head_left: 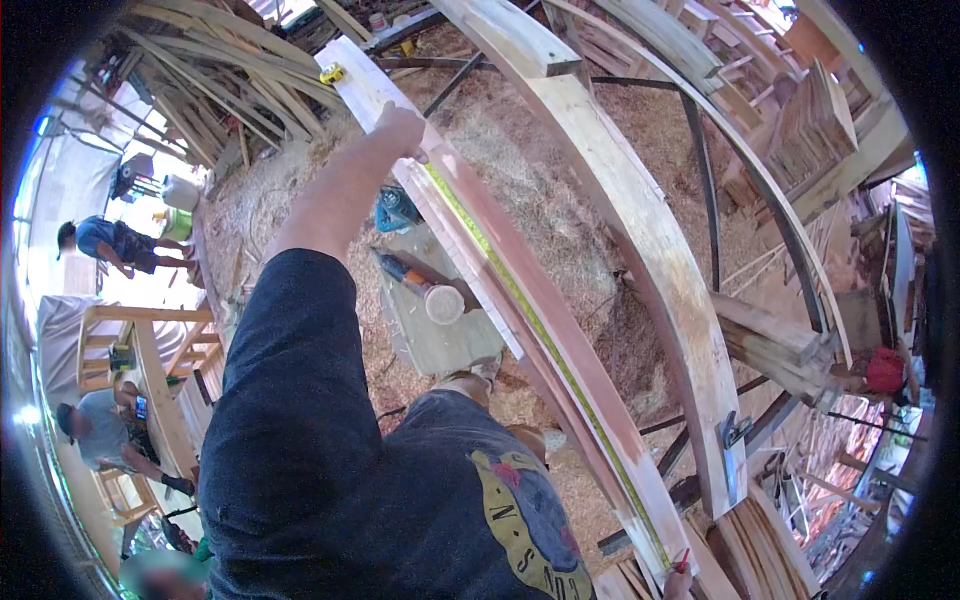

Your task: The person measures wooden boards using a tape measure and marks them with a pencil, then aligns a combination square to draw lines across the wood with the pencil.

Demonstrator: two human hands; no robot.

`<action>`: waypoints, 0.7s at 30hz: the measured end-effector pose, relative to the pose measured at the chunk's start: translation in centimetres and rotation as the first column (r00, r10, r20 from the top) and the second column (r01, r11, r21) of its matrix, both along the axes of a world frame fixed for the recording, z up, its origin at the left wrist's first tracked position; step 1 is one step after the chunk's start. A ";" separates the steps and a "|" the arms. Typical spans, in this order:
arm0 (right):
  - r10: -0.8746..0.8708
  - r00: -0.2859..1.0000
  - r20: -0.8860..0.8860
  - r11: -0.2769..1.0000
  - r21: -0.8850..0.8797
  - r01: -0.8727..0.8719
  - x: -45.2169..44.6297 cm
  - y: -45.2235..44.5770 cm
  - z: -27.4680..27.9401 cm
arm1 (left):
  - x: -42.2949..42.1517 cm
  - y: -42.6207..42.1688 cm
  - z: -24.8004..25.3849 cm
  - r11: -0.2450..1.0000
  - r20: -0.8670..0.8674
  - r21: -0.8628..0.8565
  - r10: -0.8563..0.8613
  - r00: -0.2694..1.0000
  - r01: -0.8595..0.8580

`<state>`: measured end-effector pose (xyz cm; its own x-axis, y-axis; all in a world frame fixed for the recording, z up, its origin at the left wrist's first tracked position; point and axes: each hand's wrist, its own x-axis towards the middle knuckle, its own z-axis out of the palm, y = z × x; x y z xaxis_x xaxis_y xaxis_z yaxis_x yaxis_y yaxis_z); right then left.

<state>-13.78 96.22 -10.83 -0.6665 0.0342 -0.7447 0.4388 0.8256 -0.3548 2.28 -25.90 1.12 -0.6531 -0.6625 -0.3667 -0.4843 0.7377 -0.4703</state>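
Note:
A long, gently curved wooden plank (pixel 560 335) runs diagonally before me. A yellow tape measure's blade (pixel 520 298) lies stretched along it. My left hand (pixel 398 130) is on the upper part of the plank, fingers curled down where the blade begins to show; what lies under the palm is hidden. Beyond that hand, a yellow tape case (pixel 331 73) sits at the plank's far end. At the lower end my right hand (pixel 678 582), partly cut off by the frame, grips a thin red pencil (pixel 684 557) beside the blade.
A thick curved beam (pixel 640 190) lies to the right, with a clamp (pixel 735 430) on it. Below the plank are a power tool (pixel 402 268), a white-topped container (pixel 444 304) and a teal tool (pixel 395 208). Wood pieces (pixel 220 80) are piled behind. Other people (pixel 105 430) are at left.

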 end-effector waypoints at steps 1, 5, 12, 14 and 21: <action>0.063 0.996 -0.059 0.995 0.079 -0.058 0.5 -1.4 1.2 | 0.0 0.2 -0.1 0.999 0.016 -0.044 -0.007 1.000 0.007; 0.242 0.966 -0.094 0.929 0.310 -0.202 1.7 -5.8 4.1 | -0.1 0.8 1.2 0.996 0.031 -0.089 0.014 0.999 -0.011; 0.364 0.927 -0.085 0.872 0.382 -0.307 1.7 -6.7 4.5 | 0.3 -0.6 -0.4 0.995 0.044 -0.082 -0.058 0.997 0.061; 0.315 0.936 -0.155 0.934 0.226 -0.277 1.0 -1.7 0.9 | 0.4 -0.6 -0.8 0.993 0.037 -0.093 -0.073 0.997 0.076; 0.434 0.874 -0.219 0.891 0.250 -0.379 1.3 -3.2 2.0 | 0.3 -1.3 -2.2 0.991 0.024 -0.105 -0.079 0.997 0.081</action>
<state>-12.52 93.03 -8.85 -0.8213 -0.1576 -0.5482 -0.0372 0.9738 -0.2241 2.60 -27.16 -1.08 -0.6989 -0.6444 -0.3103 -0.4160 0.7192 -0.5565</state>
